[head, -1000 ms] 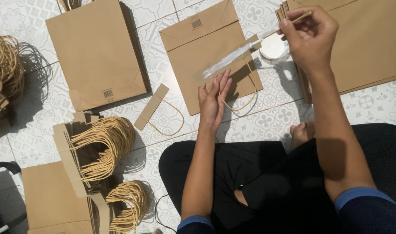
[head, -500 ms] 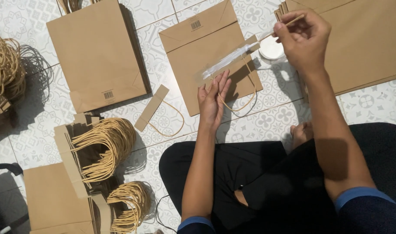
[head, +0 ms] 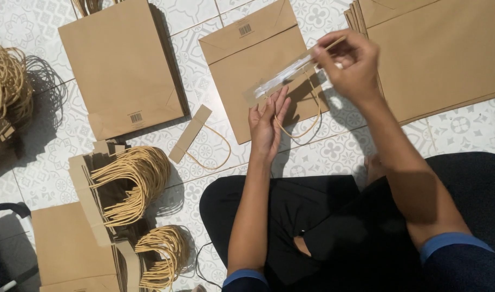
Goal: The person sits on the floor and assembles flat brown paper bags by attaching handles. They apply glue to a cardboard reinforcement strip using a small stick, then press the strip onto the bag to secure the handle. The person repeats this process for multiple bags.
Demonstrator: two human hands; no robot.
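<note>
Over the flat bag (head: 258, 70), the strip (head: 282, 75) ran near-left to far-right; left hand (head: 266, 121) steadied its near-left end with fingers extended, right hand (head: 350, 62) pinched the far-right end.

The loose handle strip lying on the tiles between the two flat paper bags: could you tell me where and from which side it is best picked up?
I would pinch the flat cardboard strip across its narrow width from above. It lies flat and diagonal; its cord loop is thin and limp.
</note>
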